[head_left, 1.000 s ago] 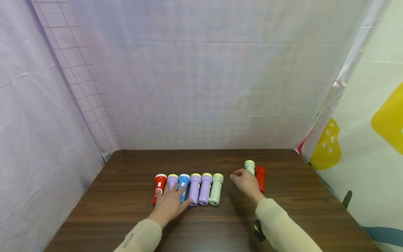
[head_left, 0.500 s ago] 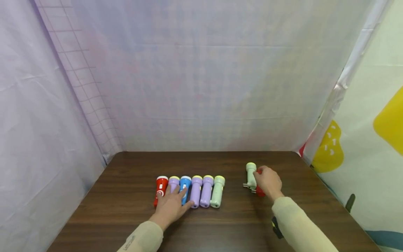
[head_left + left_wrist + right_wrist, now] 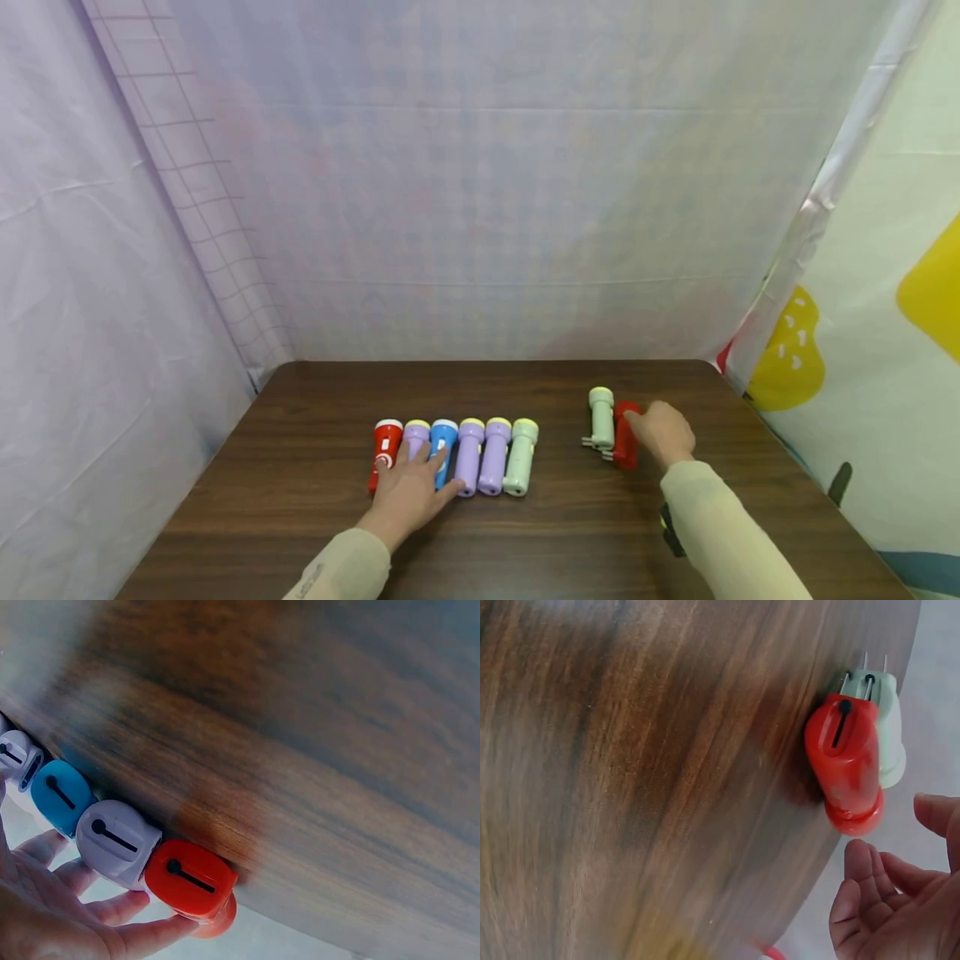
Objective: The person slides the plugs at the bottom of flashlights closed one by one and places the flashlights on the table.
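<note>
My left hand point(image 3: 408, 493) rests with spread fingers over the left part of a row of flashlights. Under or beside its fingers are a red flashlight point(image 3: 387, 437), a purple flashlight point(image 3: 416, 431) and a blue flashlight point(image 3: 444, 432). Two more purple flashlights point(image 3: 494, 457) and a pale green flashlight point(image 3: 521, 458) continue the row rightward. On the right, another green flashlight point(image 3: 602, 419) lies against a second red flashlight point(image 3: 847, 761); metal prongs stick out near their ends. My right hand point(image 3: 662, 433) is just right of that red one. The right wrist view shows its loosely bent fingers apart from it, holding nothing.
Everything lies on a dark wood-grain table point(image 3: 300, 542). A pale curtain point(image 3: 480, 208) hangs behind its far edge, with more cloth along the left and right sides. A dark, narrow object point(image 3: 840, 483) shows at the right edge.
My right hand has moved rightward, from over the green flashlight, across the red one, to the red one's right side. The prongs have come into sight. My left hand has stayed over the row.
</note>
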Available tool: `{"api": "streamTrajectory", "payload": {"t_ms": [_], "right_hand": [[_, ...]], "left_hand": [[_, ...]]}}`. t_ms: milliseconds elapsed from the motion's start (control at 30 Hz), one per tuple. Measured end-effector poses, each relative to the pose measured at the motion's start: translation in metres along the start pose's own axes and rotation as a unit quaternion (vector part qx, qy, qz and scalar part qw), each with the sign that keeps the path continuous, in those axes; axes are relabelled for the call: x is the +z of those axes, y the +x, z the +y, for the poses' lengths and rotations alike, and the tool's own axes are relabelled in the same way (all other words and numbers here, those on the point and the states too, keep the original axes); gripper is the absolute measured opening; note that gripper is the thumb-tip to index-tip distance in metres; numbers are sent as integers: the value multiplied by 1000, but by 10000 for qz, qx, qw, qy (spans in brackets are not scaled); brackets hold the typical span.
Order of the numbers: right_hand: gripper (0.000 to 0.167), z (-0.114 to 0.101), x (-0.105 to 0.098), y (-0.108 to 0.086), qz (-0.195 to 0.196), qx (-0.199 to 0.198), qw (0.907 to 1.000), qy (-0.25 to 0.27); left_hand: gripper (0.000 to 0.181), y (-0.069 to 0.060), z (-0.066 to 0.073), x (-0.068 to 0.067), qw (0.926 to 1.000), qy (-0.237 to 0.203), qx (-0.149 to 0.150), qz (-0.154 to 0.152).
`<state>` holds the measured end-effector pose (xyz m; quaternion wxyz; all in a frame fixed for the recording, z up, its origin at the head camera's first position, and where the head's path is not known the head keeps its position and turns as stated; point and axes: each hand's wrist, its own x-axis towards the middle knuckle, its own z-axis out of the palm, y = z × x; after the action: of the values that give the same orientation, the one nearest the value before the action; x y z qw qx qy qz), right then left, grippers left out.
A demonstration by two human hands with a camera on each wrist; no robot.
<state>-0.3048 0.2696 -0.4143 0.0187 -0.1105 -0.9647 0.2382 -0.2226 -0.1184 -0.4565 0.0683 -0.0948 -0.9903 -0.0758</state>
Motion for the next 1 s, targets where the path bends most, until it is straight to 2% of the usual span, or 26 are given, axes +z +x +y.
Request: {"api": "streamTrajectory", "payload": {"t_ms": [200,733,1000], "right_hand": [[44,0,4,-2,-235,126,9996,14],[51,0,16,1,-196,278,9994,16],[47,2,18,0,-229,176,9995,151]], "left_hand": [[68,0,0,0,10000,40,-15,-22],[70,-1,2,-1,9999,51,-37,-97],[70,-1,3,-2,9998,101,-85,-164]]}}
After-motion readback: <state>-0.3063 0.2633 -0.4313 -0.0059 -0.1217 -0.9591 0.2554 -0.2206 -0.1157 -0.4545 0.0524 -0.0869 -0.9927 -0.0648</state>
